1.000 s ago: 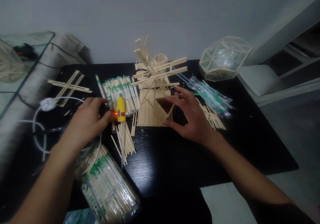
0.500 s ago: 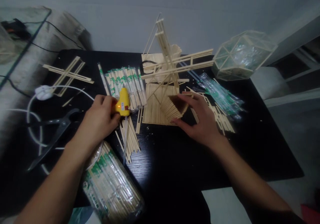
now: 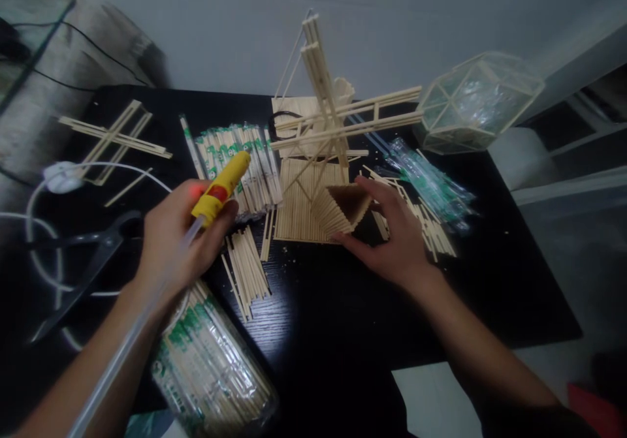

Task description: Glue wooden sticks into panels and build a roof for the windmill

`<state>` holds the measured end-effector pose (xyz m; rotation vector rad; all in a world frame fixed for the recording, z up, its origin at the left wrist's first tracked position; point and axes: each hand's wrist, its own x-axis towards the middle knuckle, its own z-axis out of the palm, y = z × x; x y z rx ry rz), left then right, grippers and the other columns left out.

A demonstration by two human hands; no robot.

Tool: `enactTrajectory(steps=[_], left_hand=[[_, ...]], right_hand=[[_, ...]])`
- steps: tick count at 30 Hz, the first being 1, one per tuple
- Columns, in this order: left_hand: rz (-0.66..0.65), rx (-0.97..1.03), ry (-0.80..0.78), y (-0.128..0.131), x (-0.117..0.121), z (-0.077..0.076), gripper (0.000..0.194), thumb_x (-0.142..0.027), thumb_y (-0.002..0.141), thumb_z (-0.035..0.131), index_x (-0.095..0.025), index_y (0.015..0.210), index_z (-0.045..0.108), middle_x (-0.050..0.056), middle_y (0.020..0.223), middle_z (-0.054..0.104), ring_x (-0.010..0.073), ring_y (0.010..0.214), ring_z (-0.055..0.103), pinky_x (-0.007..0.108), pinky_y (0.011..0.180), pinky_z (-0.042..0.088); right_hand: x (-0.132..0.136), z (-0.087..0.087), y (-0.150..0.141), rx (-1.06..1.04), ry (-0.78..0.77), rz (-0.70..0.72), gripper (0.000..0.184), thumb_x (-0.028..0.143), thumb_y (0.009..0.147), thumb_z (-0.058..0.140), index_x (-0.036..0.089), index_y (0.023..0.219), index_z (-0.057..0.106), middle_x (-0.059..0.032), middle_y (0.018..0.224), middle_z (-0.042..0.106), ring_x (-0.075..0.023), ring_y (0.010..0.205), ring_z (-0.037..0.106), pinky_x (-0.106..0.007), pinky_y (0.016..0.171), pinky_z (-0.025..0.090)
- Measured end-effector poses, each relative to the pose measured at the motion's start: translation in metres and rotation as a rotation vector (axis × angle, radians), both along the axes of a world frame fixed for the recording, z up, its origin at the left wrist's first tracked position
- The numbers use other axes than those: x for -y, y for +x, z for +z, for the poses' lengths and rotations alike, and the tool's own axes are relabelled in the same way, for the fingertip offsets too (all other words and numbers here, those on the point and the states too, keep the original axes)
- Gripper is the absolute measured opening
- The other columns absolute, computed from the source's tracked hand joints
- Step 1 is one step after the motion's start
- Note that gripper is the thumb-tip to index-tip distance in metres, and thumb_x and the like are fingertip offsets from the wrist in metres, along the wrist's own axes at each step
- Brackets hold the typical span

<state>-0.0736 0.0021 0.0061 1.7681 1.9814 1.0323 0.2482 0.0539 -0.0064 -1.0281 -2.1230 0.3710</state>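
My left hand is wrapped round a yellow hot glue gun, with a long clear glue stick running out of its back end towards me. Between the thumb and fingers of my right hand is a small open-topped box made of wooden sticks. That box rests on or just over a flat stick panel. Behind it stands a stick frame with long crossed arms. Wrapped chopsticks lie past the glue gun, and loose cut sticks are to its right.
A large bag of wrapped chopsticks lies at the front left. Scissors and a white cable are on the left, near a crossed stick frame. Plastic wrappers and a faceted clear container are on the right.
My left hand has lifted and turned the glue gun, so its nozzle points up and away and the glue stick towards me. The right hand keeps its hold on the stick box.
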Motion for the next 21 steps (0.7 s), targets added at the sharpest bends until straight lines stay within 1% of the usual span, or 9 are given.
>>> enactTrajectory(steps=[3,6,9,13,15,18,19,21], left_hand=[[-0.108,-0.033,0.043,0.004,0.000,-0.002,0.021,-0.045,0.095,0.069,-0.026,0.104,0.069,-0.001,0.088,0.067,0.0181,0.073,0.062,0.033,0.063,0.047],[-0.226,-0.073,0.060,0.007,0.001,-0.002,0.016,-0.042,0.096,0.067,-0.026,0.101,0.067,0.000,0.091,0.069,0.0174,0.075,0.064,0.032,0.067,0.051],[-0.282,-0.093,0.076,0.008,0.001,-0.001,0.013,-0.039,0.097,0.066,-0.026,0.098,0.066,0.000,0.089,0.067,0.0170,0.072,0.063,0.032,0.067,0.051],[-0.278,-0.116,0.104,0.009,0.002,0.002,0.015,-0.042,0.097,0.065,-0.027,0.097,0.066,-0.001,0.085,0.066,0.0173,0.069,0.063,0.032,0.065,0.050],[-0.260,-0.115,0.093,0.010,0.003,0.004,0.017,-0.044,0.098,0.065,-0.027,0.097,0.067,0.000,0.085,0.067,0.0179,0.070,0.063,0.032,0.065,0.051],[-0.185,-0.078,0.037,0.012,0.008,0.004,0.021,-0.047,0.097,0.067,-0.026,0.097,0.070,0.000,0.084,0.068,0.0197,0.072,0.065,0.033,0.064,0.051],[-0.146,-0.043,0.020,0.012,0.010,0.004,0.023,-0.048,0.097,0.068,-0.026,0.098,0.071,0.001,0.086,0.069,0.0207,0.074,0.067,0.034,0.064,0.051],[-0.110,0.031,0.005,0.012,0.014,0.001,0.025,-0.050,0.098,0.067,-0.026,0.104,0.071,0.003,0.091,0.071,0.0229,0.078,0.069,0.035,0.062,0.053]], right_hand=[[0.001,-0.002,0.000,-0.008,-0.022,0.007,0.084,0.044,0.086,0.086,0.035,0.158,0.044,-0.0102,0.148,0.064,-0.0352,0.132,0.064,-0.057,0.102,0.064],[0.002,-0.003,0.000,-0.021,-0.039,0.013,0.085,0.042,0.086,0.087,0.036,0.158,0.043,-0.0096,0.149,0.063,-0.0341,0.133,0.064,-0.055,0.102,0.064],[0.002,-0.006,0.000,-0.030,-0.081,0.000,0.085,0.044,0.087,0.085,0.035,0.159,0.041,-0.0104,0.152,0.060,-0.0348,0.136,0.063,-0.054,0.099,0.066],[0.001,-0.013,0.000,-0.088,-0.155,-0.023,0.098,0.052,0.085,0.085,0.033,0.163,0.029,-0.0146,0.161,0.049,-0.0362,0.138,0.060,-0.055,0.097,0.067],[0.001,-0.015,-0.001,-0.136,-0.203,-0.026,0.104,0.053,0.083,0.086,0.032,0.164,0.025,-0.0160,0.159,0.050,-0.0351,0.134,0.064,-0.055,0.099,0.066],[0.002,-0.015,-0.003,-0.181,-0.260,-0.041,0.101,0.052,0.080,0.088,0.030,0.160,0.030,-0.0164,0.152,0.057,-0.0335,0.126,0.069,-0.054,0.099,0.066],[0.003,-0.014,-0.003,-0.198,-0.268,-0.046,0.098,0.052,0.079,0.089,0.029,0.158,0.034,-0.0159,0.149,0.059,-0.0331,0.124,0.070,-0.054,0.098,0.067],[0.004,-0.012,-0.005,-0.242,-0.284,-0.048,0.093,0.053,0.078,0.089,0.028,0.153,0.039,-0.0145,0.143,0.064,-0.0320,0.119,0.072,-0.052,0.095,0.068]])
